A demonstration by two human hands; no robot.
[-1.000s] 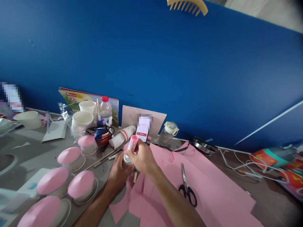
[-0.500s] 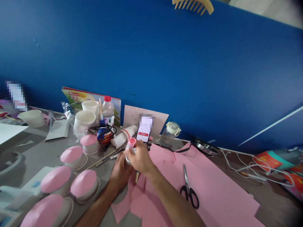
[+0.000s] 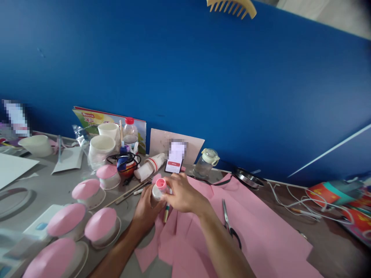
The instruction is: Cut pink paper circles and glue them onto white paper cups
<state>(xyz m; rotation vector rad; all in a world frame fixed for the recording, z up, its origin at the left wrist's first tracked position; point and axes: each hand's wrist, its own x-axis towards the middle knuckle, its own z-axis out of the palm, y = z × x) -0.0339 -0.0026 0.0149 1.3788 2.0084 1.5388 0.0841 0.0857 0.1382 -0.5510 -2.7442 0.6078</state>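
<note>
My left hand (image 3: 145,210) is closed around a small white round object (image 3: 157,193), much of it hidden by the fingers. Pinched by my right hand (image 3: 182,193) is a short pink tube (image 3: 161,185) with a hollow end facing up, right over the white object; whether the two are joined I cannot tell. Just below the hands lies a pen-like stick (image 3: 166,213) on cut pink paper (image 3: 179,235). Scissors (image 3: 227,218) with black handles rest on the pink sheets, partly covered by my right forearm.
Several white cups with pink paper cone tops (image 3: 100,224) stand at left. Behind them are stacked paper cups (image 3: 102,146), a red-capped bottle (image 3: 130,133) and a black cable. A phone (image 3: 174,162), a glass jar (image 3: 206,164) and a metal ring-shaped item (image 3: 247,177) line the blue wall.
My right hand has turned and shifted right and slightly down. The pink tube has moved lower, and more of the white round object shows beneath it.
</note>
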